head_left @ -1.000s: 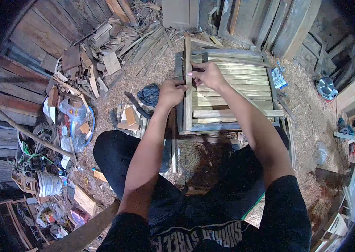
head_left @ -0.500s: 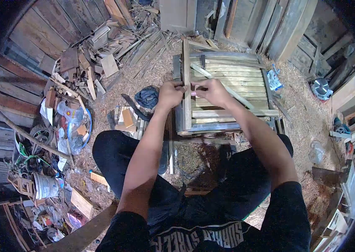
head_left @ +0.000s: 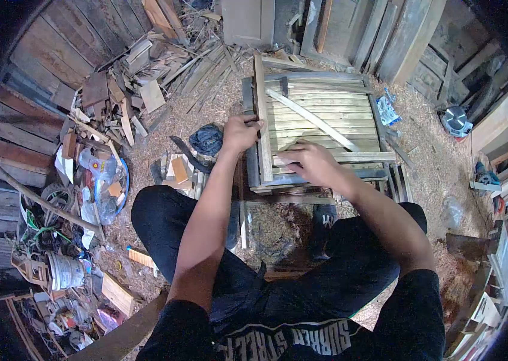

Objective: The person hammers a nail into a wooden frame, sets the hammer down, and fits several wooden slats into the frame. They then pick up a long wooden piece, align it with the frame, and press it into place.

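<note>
A slatted wooden panel [head_left: 326, 99] lies flat on the sawdust floor in front of my knees. An upright-running wooden strip [head_left: 260, 96] lies along its left side, and a loose slat [head_left: 314, 120] lies diagonally across it. My left hand [head_left: 239, 132] is curled around the strip about halfway along, thumb on top. My right hand [head_left: 313, 163] rests knuckles up on the panel's near slats, fingers pointing left toward the strip. Whether it holds anything is hidden under the hand.
A heap of wood offcuts [head_left: 134, 78] fills the upper left. A dark cloth [head_left: 206, 139] and small wood blocks [head_left: 179, 168] lie left of the panel. A blue basin [head_left: 123, 180] of clutter sits further left. Boards [head_left: 386, 36] lean at the back. A blue packet [head_left: 386, 111] lies to the right.
My right hand slid from the far part of the strip toward me, down to the panel's near slats, uncovering the diagonal slat. My left hand kept its grip on the strip.
</note>
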`<state>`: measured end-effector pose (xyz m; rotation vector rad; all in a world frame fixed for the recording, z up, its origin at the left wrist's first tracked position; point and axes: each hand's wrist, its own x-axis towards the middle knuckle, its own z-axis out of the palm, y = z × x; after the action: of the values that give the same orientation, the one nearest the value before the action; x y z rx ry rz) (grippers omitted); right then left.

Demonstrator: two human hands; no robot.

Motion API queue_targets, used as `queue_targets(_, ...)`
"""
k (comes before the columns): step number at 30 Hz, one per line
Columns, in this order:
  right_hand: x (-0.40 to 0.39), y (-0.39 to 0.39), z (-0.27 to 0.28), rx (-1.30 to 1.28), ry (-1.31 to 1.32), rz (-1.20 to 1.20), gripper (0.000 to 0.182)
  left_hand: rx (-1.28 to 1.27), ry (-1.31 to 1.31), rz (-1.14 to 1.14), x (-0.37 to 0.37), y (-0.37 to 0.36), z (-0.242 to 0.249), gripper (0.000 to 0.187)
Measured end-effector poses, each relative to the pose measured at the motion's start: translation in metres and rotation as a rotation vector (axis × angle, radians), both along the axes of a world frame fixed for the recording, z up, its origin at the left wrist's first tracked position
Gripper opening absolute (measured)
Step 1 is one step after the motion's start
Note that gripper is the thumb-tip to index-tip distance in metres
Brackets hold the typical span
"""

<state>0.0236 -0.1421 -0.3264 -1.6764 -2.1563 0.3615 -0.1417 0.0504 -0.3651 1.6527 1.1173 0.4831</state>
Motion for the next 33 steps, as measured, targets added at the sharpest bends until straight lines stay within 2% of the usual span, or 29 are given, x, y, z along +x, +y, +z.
queue_targets(4, 0.002, -0.01, -0.008, -0.009, 0.025, 0.012, 0.034, -0.131, -0.1, 0.047, 0.002, -0.008, 0.006, 0.048)
queue_targets(8, 0.001, -0.025, -0.014, 0.191, 0.024, 0.031, 0.033, -0.119, -0.163, 0.098, 0.005, -0.001, -0.017, 0.048)
queue_targets(10, 0.001, -0.029, -0.013, 0.262, 0.034, 0.028, 0.032, -0.06, -0.321, 0.113, 0.006, -0.013, -0.007, 0.038)
queue_targets(13, 0.005, -0.035, -0.011, 0.287, 0.029, 0.039, 0.031, -0.111, -0.4, 0.144, 0.008, -0.028, 0.015, 0.031)
queue_targets(14, 0.007, -0.037, -0.013, 0.278, 0.024, 0.036, 0.032, -0.111, -0.402, 0.143, 0.008, -0.027, 0.017, 0.031)
queue_targets(16, 0.008, -0.04, -0.011, 0.271, 0.018, 0.031, 0.032, -0.213, -0.231, -0.005, 0.004, -0.02, 0.017, 0.031)
queue_targets(19, 0.01, -0.042, -0.005, 0.38, -0.008, 0.027, 0.03, -0.237, -0.285, -0.019, 0.003, -0.022, 0.019, 0.027)
queue_targets(22, 0.011, -0.042, 0.004, 0.457, 0.084, 0.036, 0.031, -0.277, -0.346, 0.0, 0.004, -0.03, 0.029, 0.024)
queue_targets(29, 0.01, -0.044, 0.033, 0.579, 0.104, 0.014, 0.041, -0.248, -0.335, 0.023, 0.011, -0.049, 0.059, 0.025)
queue_targets(31, 0.01, -0.042, 0.036, 0.602, 0.095, 0.008, 0.043, -0.373, -0.502, 0.062, 0.013, -0.049, 0.057, 0.027)
queue_targets(33, 0.01, -0.039, 0.037, 0.712, 0.094, 0.001, 0.051, -0.378, -0.565, 0.091, 0.018, -0.052, 0.057, 0.027)
